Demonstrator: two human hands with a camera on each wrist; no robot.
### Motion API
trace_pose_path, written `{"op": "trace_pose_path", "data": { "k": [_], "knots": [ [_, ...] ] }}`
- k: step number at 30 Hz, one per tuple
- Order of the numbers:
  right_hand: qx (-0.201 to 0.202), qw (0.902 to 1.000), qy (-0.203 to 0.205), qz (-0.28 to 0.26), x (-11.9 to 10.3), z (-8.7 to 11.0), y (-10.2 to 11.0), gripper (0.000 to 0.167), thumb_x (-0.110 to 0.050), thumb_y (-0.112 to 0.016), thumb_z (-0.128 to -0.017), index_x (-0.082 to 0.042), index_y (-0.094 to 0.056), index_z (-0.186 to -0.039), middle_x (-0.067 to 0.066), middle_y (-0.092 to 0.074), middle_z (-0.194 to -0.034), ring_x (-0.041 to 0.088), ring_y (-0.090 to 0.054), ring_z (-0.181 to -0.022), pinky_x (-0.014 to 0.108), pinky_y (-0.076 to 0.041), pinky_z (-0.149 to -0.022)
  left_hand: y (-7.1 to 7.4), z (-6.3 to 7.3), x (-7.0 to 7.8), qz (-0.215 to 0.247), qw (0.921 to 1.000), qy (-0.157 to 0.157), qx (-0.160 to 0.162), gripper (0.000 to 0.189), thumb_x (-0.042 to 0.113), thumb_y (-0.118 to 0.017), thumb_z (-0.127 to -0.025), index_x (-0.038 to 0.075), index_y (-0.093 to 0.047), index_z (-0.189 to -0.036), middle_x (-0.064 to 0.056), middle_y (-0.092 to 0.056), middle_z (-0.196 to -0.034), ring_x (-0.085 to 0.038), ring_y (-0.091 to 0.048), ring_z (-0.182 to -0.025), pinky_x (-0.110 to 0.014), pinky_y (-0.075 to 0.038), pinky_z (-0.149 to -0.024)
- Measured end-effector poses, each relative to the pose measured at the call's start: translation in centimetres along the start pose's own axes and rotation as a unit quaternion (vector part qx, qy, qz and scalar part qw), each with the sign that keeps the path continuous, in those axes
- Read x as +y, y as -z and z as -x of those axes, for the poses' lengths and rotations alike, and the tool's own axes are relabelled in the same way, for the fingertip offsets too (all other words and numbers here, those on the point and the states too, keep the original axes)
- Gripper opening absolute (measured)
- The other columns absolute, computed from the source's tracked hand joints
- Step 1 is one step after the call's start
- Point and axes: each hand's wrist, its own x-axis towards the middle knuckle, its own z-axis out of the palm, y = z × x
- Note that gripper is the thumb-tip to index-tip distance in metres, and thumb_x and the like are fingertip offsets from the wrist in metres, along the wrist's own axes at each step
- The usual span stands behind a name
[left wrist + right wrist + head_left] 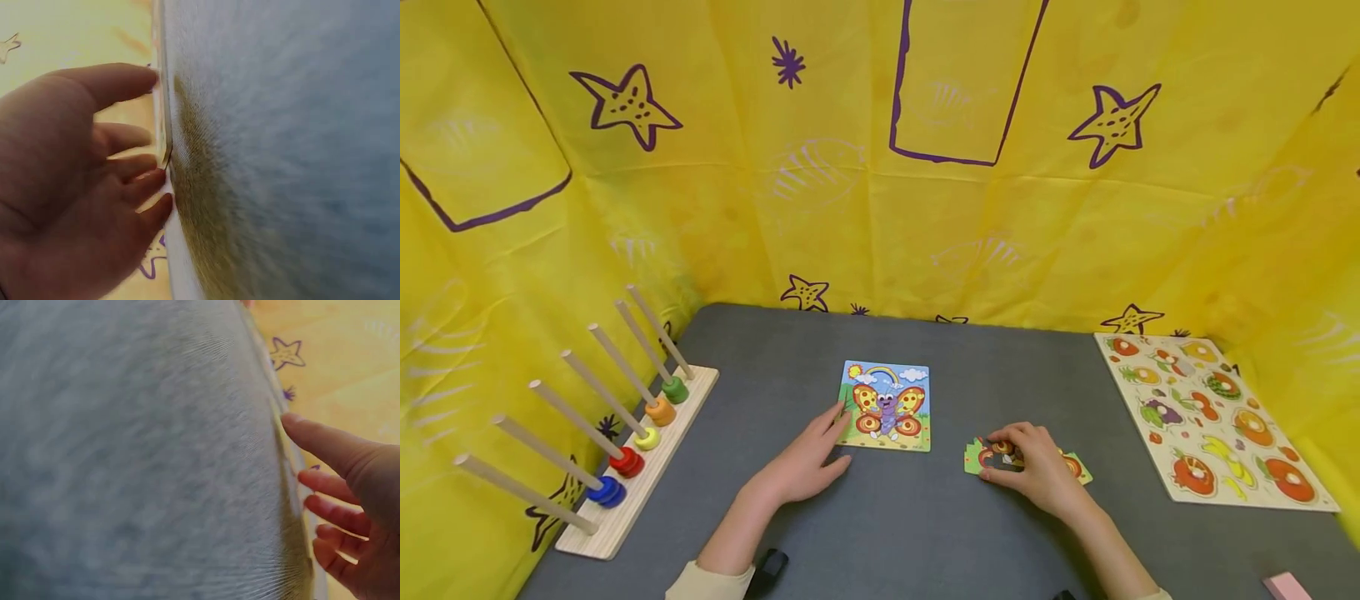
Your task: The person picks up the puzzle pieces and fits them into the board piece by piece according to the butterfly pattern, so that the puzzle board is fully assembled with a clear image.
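Observation:
A square butterfly picture board (pixel 886 408) lies flat on the dark grey table, with a rainbow and sun along its top. My left hand (pixel 801 458) rests at its left edge, fingers fairly straight and thumb apart on the table side. To the right, my right hand (pixel 1037 471) is over a small group of flat puzzle pieces (pixel 973 457) with green, red and yellow print. Its thumb and fingertips are spaced apart, touching or nearly touching the pieces; the palm hides part of them. In the right wrist view the fingertips (pixel 290 419) are low at the table surface.
A wooden peg stand (pixel 658 450) with coloured rings on upright rods stands at the left. At the right lies a fruit peg puzzle board (pixel 1217 417). A pink block (pixel 1287 586) is at the lower right. Yellow patterned cloth (pixel 880 233) walls the table's back and sides.

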Motion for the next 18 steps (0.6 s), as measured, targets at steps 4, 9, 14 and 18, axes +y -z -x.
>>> {"op": "trace_pose_path", "data": {
  "k": [4,9,14,18],
  "knots": [
    [0.011,0.9997,0.020,-0.002,0.2,0.3,-0.3,0.038,-0.024,-0.090,-0.067,-0.014,-0.070,-0.097,0.003,-0.060,-0.102,0.023,-0.045,-0.095,0.041,-0.037,-0.078,0.0,1.8,-0.4,-0.002,0.9995,0.016,-0.027,0.068,0.020,-0.061,-0.095,-0.006,-0.030,-0.149,-0.021,-0.020,-0.158,-0.039,-0.018,-0.145,-0.055,-0.023,-0.112],
    [0.004,0.9998,0.005,-0.017,-0.2,0.3,-0.5,0.037,-0.022,-0.090,-0.067,-0.017,-0.066,-0.095,-0.005,-0.060,-0.097,0.018,-0.045,-0.091,0.036,-0.036,-0.077,-0.2,2.1,-0.6,-0.004,0.9994,0.020,-0.029,0.068,0.023,-0.061,-0.096,-0.004,-0.030,-0.150,-0.016,-0.019,-0.160,-0.036,-0.017,-0.146,-0.055,-0.023,-0.112],
    [0.005,0.9979,-0.010,-0.064,-0.8,-0.2,-0.6,0.031,-0.019,-0.086,-0.073,-0.018,-0.064,-0.095,-0.014,-0.064,-0.083,0.007,-0.056,-0.073,0.025,-0.045,-0.064,-0.3,2.1,-0.7,-0.001,0.9991,0.035,-0.025,0.069,0.025,-0.063,-0.095,-0.002,-0.031,-0.150,-0.015,-0.022,-0.159,-0.035,-0.018,-0.146,-0.056,-0.023,-0.112],
    [0.018,0.9925,-0.031,-0.117,-1.9,-1.4,-1.2,0.017,-0.017,-0.081,-0.080,-0.019,-0.068,-0.090,-0.014,-0.067,-0.076,0.004,-0.059,-0.061,0.022,-0.046,-0.055,-0.2,2.1,-0.6,-0.004,0.9993,0.031,-0.023,0.069,0.025,-0.063,-0.095,0.001,-0.031,-0.151,-0.014,-0.024,-0.159,-0.034,-0.019,-0.146,-0.056,-0.023,-0.112]
  ]
}}
